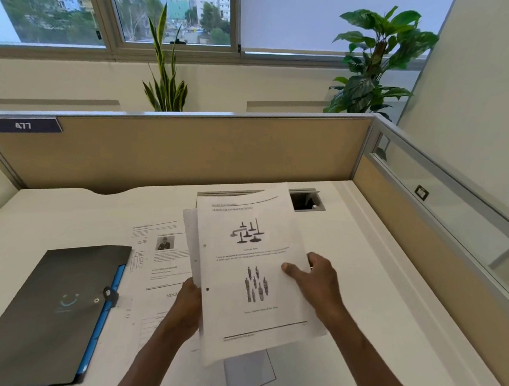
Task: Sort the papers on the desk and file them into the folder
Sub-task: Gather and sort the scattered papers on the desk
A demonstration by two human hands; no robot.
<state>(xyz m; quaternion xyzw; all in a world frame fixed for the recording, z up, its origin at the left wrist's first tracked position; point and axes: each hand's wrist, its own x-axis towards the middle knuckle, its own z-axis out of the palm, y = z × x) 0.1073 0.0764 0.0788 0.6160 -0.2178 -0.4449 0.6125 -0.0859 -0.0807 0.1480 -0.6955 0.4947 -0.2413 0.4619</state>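
Observation:
A stack of white printed sheets (250, 271) is lifted above the desk; its top page shows two groups of drawn parts and has punch holes on its left side. My left hand (189, 309) grips the stack's left edge from behind. My right hand (313, 275) pinches the right edge, thumb on the front. More printed papers (161, 264) lie flat on the white desk under and left of the stack. A dark folder (46, 314) with a blue spine and a button clasp lies closed at the lower left.
A tan partition (190, 152) walls the desk at the back and right, carrying a label reading 477. An open cable hatch (305, 201) sits in the desk behind the stack. Two potted plants stand beyond the partition under the windows.

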